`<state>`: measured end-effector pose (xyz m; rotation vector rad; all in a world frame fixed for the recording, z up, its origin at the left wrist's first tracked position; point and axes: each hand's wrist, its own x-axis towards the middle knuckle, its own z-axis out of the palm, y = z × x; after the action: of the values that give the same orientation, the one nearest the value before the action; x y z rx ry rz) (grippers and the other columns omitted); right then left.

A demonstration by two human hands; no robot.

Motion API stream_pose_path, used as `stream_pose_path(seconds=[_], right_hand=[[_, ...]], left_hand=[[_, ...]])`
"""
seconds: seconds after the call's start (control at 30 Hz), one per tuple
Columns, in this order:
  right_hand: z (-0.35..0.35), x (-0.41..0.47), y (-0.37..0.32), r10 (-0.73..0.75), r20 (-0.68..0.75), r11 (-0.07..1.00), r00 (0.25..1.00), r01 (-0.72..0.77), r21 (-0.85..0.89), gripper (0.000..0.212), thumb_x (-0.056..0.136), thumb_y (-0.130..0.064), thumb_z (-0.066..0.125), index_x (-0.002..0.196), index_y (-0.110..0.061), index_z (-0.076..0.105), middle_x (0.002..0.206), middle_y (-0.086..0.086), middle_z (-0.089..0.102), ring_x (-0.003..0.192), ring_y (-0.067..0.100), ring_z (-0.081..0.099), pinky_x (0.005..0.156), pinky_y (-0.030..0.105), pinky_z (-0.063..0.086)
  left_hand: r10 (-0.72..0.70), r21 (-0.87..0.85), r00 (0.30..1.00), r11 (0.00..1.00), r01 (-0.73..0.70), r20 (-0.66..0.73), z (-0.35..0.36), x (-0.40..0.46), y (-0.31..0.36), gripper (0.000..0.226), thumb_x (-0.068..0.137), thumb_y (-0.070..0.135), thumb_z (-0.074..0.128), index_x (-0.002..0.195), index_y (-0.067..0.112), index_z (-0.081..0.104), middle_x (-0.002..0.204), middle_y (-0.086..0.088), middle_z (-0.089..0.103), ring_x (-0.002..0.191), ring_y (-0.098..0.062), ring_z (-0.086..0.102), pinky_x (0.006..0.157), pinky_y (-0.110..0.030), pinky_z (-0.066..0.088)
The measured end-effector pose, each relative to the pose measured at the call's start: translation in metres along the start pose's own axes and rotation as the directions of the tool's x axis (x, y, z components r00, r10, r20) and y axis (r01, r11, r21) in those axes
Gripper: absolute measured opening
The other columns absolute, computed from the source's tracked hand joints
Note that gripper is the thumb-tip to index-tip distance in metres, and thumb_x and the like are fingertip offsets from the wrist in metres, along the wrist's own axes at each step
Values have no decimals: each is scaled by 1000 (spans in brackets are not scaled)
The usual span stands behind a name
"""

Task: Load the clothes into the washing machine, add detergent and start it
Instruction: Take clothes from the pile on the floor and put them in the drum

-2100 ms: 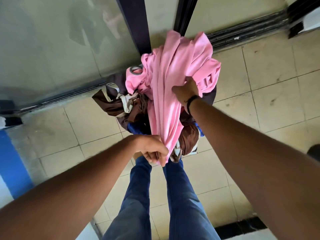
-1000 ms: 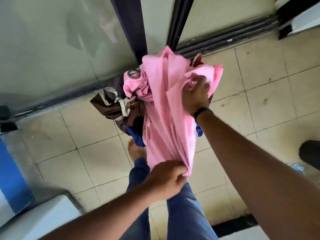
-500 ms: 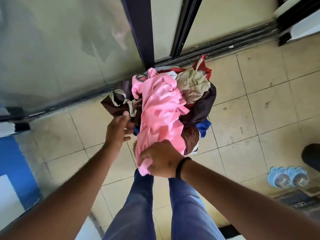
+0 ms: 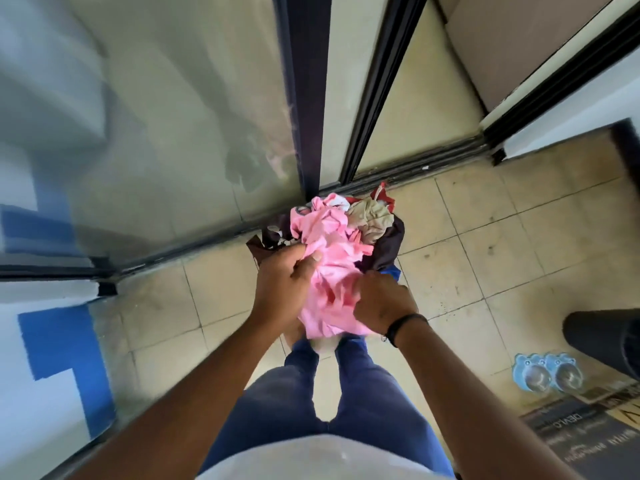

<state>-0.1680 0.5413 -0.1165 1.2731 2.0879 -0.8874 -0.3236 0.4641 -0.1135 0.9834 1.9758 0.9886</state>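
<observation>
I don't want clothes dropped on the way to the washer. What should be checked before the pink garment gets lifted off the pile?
1. Left hand grips the pink garment: ok, fingers curl into the cloth.
2. Right hand grips it too: ok, fingers dig into the lower folds.
3. Garment free of the pile of clothes: not ok, its upper end lies bunched on the pile.
4. No loose end hanging: cannot tell, the hands hide the lower edge.
5. Tiled floor beside the feet free: not ok, blue bottle tops stand to the right.
6. Washing machine open: cannot tell, not in view.
</observation>
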Motion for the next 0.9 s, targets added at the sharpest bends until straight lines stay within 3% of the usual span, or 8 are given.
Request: stream_pose_path(seconds=[0.1, 0.17, 0.23, 0.37, 0.47, 0.67, 0.8, 0.9], right_hand=[[-21, -31, 0, 21, -286, 951, 958, 69, 300, 61, 81, -27, 72, 136, -18, 47, 129, 8, 56, 110, 28, 62, 86, 38, 54], [-30, -45, -7, -94, -259, 925, 961, 181, 335, 79, 82, -30, 74, 149, -27, 32, 141, 7, 46, 116, 25, 58, 93, 40, 53], [-34, -53, -19, -152, -203, 941, 967, 205, 270, 67, 89, -30, 67, 148, -19, 36, 145, 11, 45, 125, 30, 53, 101, 37, 46], [-23, -62, -42, -34, -124, 979, 992, 58, 196, 46, 98, -29, 41, 126, 4, 57, 128, 19, 60, 121, 36, 55, 90, 31, 37], [-5, -48, -41, 17, -274, 967, 962, 54, 249, 29, 94, -23, 51, 121, -17, 61, 120, 14, 66, 111, 36, 62, 87, 34, 50], [-1, -53, -57, -121, -490, 991, 863, 129, -17, 40, 91, -20, 55, 129, -28, 64, 144, -2, 53, 137, 30, 40, 107, 52, 38], [-13, -64, -80, -279, -541, 960, 794, 211, -184, 40, 79, -14, 69, 115, -32, 72, 134, 1, 62, 127, 36, 52, 96, 59, 46], [-32, -83, -114, -349, -655, 932, 671, 324, -165, 37, 78, -17, 50, 105, -24, 75, 117, 5, 68, 110, 36, 62, 81, 54, 54]], left_hand=[[167, 20, 977, 985, -171, 132, -28, -21, 44, 28, 93, 30, 58, 70, 13, 57, 58, 9, 51, 53, -6, 43, 54, -30, 35], [272, 29, 946, 959, -282, 178, -45, -32, 72, 31, 94, 22, 62, 66, 20, 48, 59, 18, 51, 54, -1, 44, 55, -18, 32], [373, -3, 909, 925, -380, 186, -65, -46, 104, 34, 94, 14, 64, 67, 25, 46, 60, 21, 49, 56, 2, 44, 56, -10, 28], [469, -200, 873, 876, -440, 135, -105, -74, 150, 26, 94, 14, 62, 70, 5, 57, 62, 6, 46, 59, -7, 42, 57, -23, 33], [466, -245, 885, 857, -453, -6, -139, -81, 155, 27, 94, 22, 60, 69, 12, 56, 61, 5, 44, 59, -7, 41, 55, -25, 32], [285, 263, 943, 936, -235, -171, -188, -48, 61, 48, 81, 54, 58, 93, 9, 73, 104, -1, 63, 97, -19, 62, 86, -33, 50], [121, 360, 992, 927, -101, -33, -185, -48, 31, 33, 74, 53, 61, 75, 21, 70, 121, -1, 64, 108, -23, 62, 90, -40, 52], [74, 320, 982, 939, -127, 173, -161, -47, 38, 15, 74, 28, 78, 77, 26, 63, 114, -1, 64, 103, -20, 62, 88, -38, 53]])
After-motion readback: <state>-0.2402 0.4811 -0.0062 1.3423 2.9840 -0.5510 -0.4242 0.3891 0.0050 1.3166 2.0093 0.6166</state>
